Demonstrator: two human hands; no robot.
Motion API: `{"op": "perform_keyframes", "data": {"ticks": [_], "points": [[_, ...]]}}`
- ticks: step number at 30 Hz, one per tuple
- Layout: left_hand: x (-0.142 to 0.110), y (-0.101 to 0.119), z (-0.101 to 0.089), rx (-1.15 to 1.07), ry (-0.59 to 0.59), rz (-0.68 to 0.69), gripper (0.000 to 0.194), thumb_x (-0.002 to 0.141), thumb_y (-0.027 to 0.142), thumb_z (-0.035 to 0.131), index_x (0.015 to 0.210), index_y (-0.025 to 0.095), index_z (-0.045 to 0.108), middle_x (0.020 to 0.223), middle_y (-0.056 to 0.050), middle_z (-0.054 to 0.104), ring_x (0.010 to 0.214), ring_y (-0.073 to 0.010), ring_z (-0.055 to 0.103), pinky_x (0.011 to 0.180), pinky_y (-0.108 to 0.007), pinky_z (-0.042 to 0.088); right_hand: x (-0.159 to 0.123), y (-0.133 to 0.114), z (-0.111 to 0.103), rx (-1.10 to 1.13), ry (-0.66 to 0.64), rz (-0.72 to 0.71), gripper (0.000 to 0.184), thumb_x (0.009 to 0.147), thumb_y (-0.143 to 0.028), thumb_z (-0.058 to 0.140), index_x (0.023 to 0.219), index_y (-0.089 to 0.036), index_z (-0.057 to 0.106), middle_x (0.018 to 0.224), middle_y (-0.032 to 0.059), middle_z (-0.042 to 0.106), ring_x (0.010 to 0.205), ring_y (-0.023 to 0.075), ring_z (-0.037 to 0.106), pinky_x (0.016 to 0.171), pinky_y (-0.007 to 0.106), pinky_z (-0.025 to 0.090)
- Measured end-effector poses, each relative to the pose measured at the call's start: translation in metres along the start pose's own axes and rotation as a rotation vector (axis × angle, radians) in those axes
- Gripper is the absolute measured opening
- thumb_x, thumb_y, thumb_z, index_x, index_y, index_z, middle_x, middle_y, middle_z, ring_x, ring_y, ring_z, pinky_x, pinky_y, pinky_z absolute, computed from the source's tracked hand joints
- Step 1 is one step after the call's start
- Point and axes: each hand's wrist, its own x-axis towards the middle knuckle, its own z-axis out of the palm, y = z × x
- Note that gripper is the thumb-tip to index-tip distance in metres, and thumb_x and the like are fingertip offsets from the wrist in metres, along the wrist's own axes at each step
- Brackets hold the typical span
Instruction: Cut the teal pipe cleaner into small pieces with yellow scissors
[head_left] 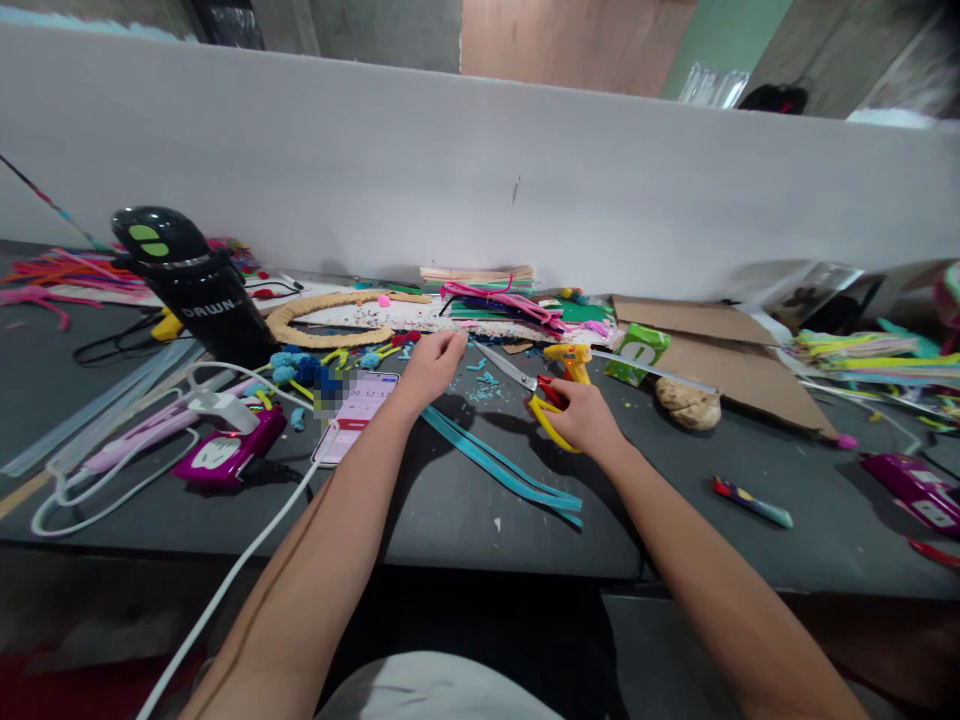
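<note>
My right hand (589, 412) is wrapped around the red and yellow handles of a pair of scissors (517, 375), whose blades point up and left toward my left hand. My left hand (439, 362) is closed with fingertips together near the blade tips; whatever it may hold is hidden. Small cut light-blue pieces (487, 379) are scattered on the dark table (465, 530) between the hands. Long light-blue fuzzy strips (502, 468) lie on the tabletop below the scissors, running from under my left wrist toward the right.
A phone showing a timer (366, 400) lies beside my left forearm, near a white cable (247, 555) and purple power block (232, 447). A black bottle (199, 290) stands left. A yellow glue gun (574, 360), green packet (637, 352) and cardboard (739, 375) lie right.
</note>
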Motion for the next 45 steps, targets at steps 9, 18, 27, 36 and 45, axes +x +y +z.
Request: {"op": "perform_keyframes", "data": {"ticks": [9,18,27,36,45], "points": [[-0.0006,0.0037,0.0005,-0.005,-0.004,-0.008,0.041,0.091,0.045,0.042,0.059,0.019,0.039,0.053,0.003,0.036,0.052,-0.0104,0.033,0.052,-0.027,0.025,-0.0006,0.0011,0.0005,0.014,-0.015,0.002,0.032,0.073,-0.049,0.061,0.07,-0.017,0.064,0.061,0.0002,0.054,0.059,0.0125,0.039,0.056,0.025,0.031],[-0.0002,-0.0004,0.0005,0.001,-0.006,0.003,0.041,0.091,0.045,0.042,0.059,0.019,0.039,0.053,0.003,0.037,0.053,-0.0105,0.034,0.053,-0.026,0.025,0.0003,0.0015,0.0011,0.007,-0.013,0.021,0.029,0.072,-0.046,0.062,0.07,-0.017,0.065,0.061,0.0002,0.053,0.06,0.0128,0.039,0.056,0.025,0.032],[-0.0004,0.002,0.0003,0.014,0.001,0.021,0.041,0.092,0.046,0.041,0.062,0.019,0.038,0.056,0.002,0.037,0.055,-0.0112,0.035,0.053,-0.026,0.026,-0.0004,0.0003,-0.0029,0.016,-0.007,0.022,0.035,0.071,-0.051,0.061,0.061,-0.02,0.049,0.058,-0.0016,0.049,0.056,0.0117,0.037,0.053,0.025,0.029],[-0.0013,0.0038,0.0002,0.028,-0.01,0.026,0.041,0.092,0.047,0.042,0.061,0.019,0.04,0.056,0.002,0.037,0.055,-0.011,0.034,0.054,-0.027,0.026,-0.0003,-0.0004,-0.0024,0.013,-0.027,0.012,0.029,0.072,-0.045,0.062,0.063,-0.018,0.055,0.059,-0.0013,0.05,0.057,0.0118,0.038,0.055,0.025,0.031],[-0.0018,0.0061,0.0,0.023,-0.022,0.018,0.042,0.092,0.047,0.041,0.061,0.019,0.039,0.055,0.003,0.037,0.054,-0.011,0.035,0.054,-0.027,0.026,0.0003,0.0029,-0.0009,0.017,-0.043,0.013,0.025,0.072,-0.042,0.061,0.067,-0.018,0.061,0.06,-0.0007,0.051,0.059,0.0123,0.04,0.056,0.025,0.032]]}}
